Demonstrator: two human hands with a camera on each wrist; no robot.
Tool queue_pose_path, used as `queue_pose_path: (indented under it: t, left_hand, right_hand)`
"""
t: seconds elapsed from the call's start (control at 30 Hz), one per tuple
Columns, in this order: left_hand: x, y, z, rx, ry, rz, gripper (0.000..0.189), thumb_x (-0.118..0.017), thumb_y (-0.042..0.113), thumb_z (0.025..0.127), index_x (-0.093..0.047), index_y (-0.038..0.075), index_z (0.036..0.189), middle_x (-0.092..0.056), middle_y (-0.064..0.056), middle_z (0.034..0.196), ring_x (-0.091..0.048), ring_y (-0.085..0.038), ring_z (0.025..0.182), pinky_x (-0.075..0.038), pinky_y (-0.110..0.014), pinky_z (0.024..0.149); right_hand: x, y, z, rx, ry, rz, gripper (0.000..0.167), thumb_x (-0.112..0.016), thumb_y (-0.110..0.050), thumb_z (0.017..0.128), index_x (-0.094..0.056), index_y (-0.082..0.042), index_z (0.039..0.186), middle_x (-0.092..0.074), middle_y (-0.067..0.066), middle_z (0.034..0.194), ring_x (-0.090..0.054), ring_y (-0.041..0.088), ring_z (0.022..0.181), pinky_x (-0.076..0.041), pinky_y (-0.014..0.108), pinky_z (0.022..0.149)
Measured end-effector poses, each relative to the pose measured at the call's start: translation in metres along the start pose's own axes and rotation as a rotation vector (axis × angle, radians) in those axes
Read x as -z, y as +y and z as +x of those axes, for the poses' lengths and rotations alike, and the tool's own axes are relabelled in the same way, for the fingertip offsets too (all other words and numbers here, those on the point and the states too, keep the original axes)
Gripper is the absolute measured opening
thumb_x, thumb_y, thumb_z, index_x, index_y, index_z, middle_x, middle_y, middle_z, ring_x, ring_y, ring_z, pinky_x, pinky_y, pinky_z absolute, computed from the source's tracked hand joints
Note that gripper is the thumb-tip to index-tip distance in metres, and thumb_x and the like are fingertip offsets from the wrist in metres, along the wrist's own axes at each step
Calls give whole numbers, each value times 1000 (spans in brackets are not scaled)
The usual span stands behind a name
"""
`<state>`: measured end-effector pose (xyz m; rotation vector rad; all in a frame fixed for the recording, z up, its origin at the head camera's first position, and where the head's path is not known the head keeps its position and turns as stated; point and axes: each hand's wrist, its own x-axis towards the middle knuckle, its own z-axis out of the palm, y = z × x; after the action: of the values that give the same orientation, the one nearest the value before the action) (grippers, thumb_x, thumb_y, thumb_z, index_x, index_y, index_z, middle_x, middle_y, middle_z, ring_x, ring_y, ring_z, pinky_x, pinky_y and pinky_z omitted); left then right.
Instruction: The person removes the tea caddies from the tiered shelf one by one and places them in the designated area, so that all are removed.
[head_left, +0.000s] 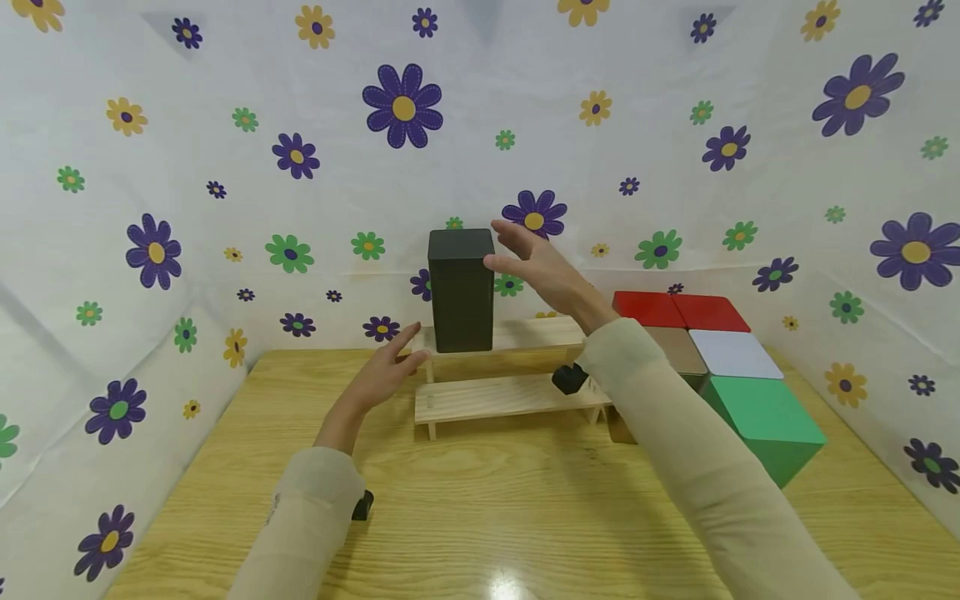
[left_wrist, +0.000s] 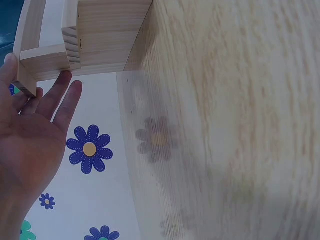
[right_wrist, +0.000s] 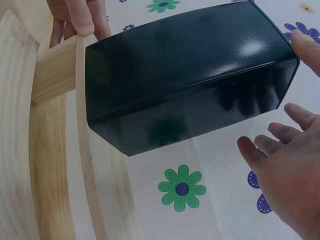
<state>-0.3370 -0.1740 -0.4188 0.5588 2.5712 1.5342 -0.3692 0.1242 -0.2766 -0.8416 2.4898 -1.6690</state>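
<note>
A tall, dark, glossy box point(head_left: 462, 300) stands upright on the upper step near the left end of a two-step wooden stand point(head_left: 498, 398). My right hand point(head_left: 543, 271) is beside the box's top right edge with its fingers spread. Its thumb point(right_wrist: 306, 50) is at the box's top end; whether it touches I cannot tell. At the stand's left end is my left hand point(head_left: 378, 375), its fingers fairly straight. In the left wrist view that hand point(left_wrist: 32, 145) has fingertips against the wooden end of the stand. The right wrist view shows its thumb at the step's corner.
To the right of the stand, several boxes are grouped: red point(head_left: 712, 313), white point(head_left: 735, 354), green point(head_left: 768, 417) and brown point(head_left: 678, 348). My right forearm passes in front of them. A wood-grain table point(head_left: 465, 508) lies beneath, with a flower-patterned cloth point(head_left: 480, 167) behind and at the sides.
</note>
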Motion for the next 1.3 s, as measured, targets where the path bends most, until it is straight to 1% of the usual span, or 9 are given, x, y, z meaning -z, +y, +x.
queue_pose_path:
  t: [0.1,0.2,0.37,0.57,0.67,0.77,0.97,1.07,1.3]
  left_hand:
    - [0,0,0,1,-1,-3,70,-50,35,111,-17,10,166,-13,-13,172,-39,-47,145,-37,-55,116]
    - [0,1,-1,2,1,-7,69,-50,35,110,-17,11,166,-13,-13,172,-38,-46,146,-37,-55,116]
    - [0,0,0,-6,-1,-11,69,-50,34,111,-17,11,166,-13,-13,172,-38,-46,146,-38,-54,116]
    - [-1,0,0,-3,4,-2,69,-50,35,111,-17,12,167,-13,-13,172,-40,-46,145,-39,-54,115]
    - [-1,0,0,-1,3,0,69,-49,35,111,-17,11,167,-13,-13,172,-42,-47,143,-39,-54,115]
    - [-1,2,-1,3,6,-3,69,-49,36,111,-17,12,167,-13,-13,172,-42,-47,143,-40,-54,115]
    - [-1,2,-2,-1,7,6,69,-50,36,111,-17,11,166,-13,-14,172,-43,-47,142,-41,-54,114]
    - [0,3,-3,-1,7,7,70,-51,35,110,-17,11,166,-13,-14,172,-43,-46,142,-41,-53,113]
    - [0,1,-2,-22,1,11,70,-50,35,111,-17,10,166,-12,-14,172,-41,-47,143,-41,-53,113]
  right_hand:
    - [-4,0,3,4,-5,7,76,-67,-35,99,-30,-19,164,-25,4,170,-20,24,157,-21,53,125]
    - [-7,2,7,21,-15,32,75,-67,-33,100,-32,-17,163,-28,4,169,-21,23,157,-21,51,126]
    - [-10,4,10,56,-27,113,68,-68,-24,101,-38,-13,160,-40,4,163,-31,21,153,-28,45,124]
    - [-9,2,6,21,29,116,67,-73,-26,97,-46,-15,157,-47,4,157,-38,23,149,-35,46,120]
    - [-8,1,3,8,52,110,67,-75,-27,95,-48,-14,155,-50,5,155,-41,23,147,-36,46,120]
    - [-8,-1,-1,15,63,109,66,-76,-26,95,-49,-13,154,-51,5,154,-42,22,146,-35,47,120]
    - [-5,-11,-15,49,64,89,64,-75,-25,95,-51,-14,153,-50,5,155,-41,24,146,-31,53,121]
    - [-1,-17,-25,52,64,98,63,-75,-24,96,-51,-14,153,-50,4,155,-40,23,147,-30,53,122]
    - [9,-28,-52,37,96,103,63,-75,-23,95,-51,-16,153,-49,3,155,-40,21,147,-32,50,121]
